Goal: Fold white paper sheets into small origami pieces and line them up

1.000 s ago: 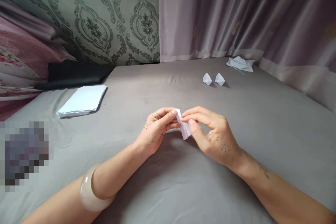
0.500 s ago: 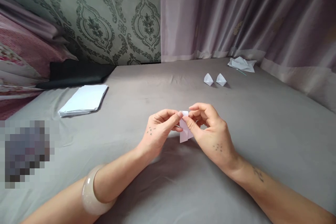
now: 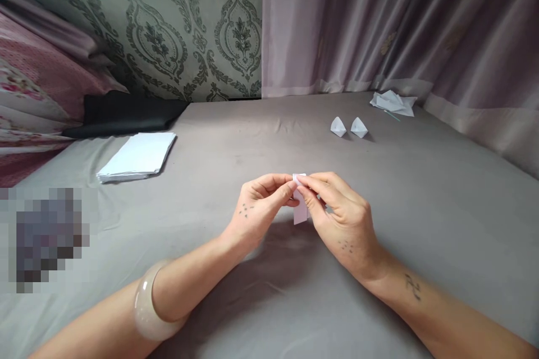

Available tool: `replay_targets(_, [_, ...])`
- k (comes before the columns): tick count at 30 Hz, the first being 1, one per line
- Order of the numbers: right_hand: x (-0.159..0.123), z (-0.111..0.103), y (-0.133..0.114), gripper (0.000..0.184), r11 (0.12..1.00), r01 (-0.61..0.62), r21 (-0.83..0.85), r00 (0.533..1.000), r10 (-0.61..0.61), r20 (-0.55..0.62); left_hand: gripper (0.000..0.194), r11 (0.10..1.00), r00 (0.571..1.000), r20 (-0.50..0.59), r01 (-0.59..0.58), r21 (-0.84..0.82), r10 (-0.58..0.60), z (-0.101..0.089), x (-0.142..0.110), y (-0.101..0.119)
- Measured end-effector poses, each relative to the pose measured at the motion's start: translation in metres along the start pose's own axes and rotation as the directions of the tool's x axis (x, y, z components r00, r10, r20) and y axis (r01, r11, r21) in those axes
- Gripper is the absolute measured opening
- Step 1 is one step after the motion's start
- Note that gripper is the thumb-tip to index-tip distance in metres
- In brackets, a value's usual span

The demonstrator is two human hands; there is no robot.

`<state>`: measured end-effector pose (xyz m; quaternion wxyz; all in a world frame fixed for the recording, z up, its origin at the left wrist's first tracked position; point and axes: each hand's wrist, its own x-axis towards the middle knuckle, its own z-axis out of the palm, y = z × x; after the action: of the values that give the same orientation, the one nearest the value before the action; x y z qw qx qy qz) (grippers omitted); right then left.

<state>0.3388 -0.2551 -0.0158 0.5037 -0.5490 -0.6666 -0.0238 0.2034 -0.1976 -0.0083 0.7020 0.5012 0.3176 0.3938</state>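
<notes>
No text, label, brand or number can be read anywhere. The stack of white sheets (image 3: 137,156) at the left of the frame shows a blank top. The small folded paper (image 3: 300,210) at the centre is plain white. The marks on the person's skin are too small to read.

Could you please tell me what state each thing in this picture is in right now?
Small white folded paper strip: pinched at its top between both hands, hanging down.
Left hand: fingertips closed on the strip.
Right hand: fingertips closed on the strip.
Two small white folded paper cones: finished, lying side by side.
White paper stack: flat, unfolded.
Crumpled white paper scraps: loose pile by the curtain.
</notes>
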Motion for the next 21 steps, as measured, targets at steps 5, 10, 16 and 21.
replay_targets(5, [0.004,-0.001,-0.005,0.016,0.968,-0.209,0.138,0.977,0.201,0.068,0.018,0.999,1.0,-0.009,-0.024,0.033,0.024,-0.001,0.0,-0.001])
replay_targets(10, [0.01,-0.005,-0.005,0.011,0.812,-0.488,0.32,0.871,0.428,0.24,0.018,0.999,0.999,-0.029,-0.032,0.041,0.033,-0.001,0.001,-0.001])
replay_targets(16, [0.013,-0.008,-0.002,0.016,0.656,-0.623,0.426,0.782,0.509,0.36,0.018,0.998,0.999,-0.034,-0.013,0.056,0.015,-0.001,0.001,0.001])
replay_targets(21, [0.012,-0.008,-0.001,0.02,0.614,-0.665,0.425,0.747,0.559,0.361,0.018,0.999,0.998,-0.051,-0.018,0.044,0.021,0.001,0.0,0.001])
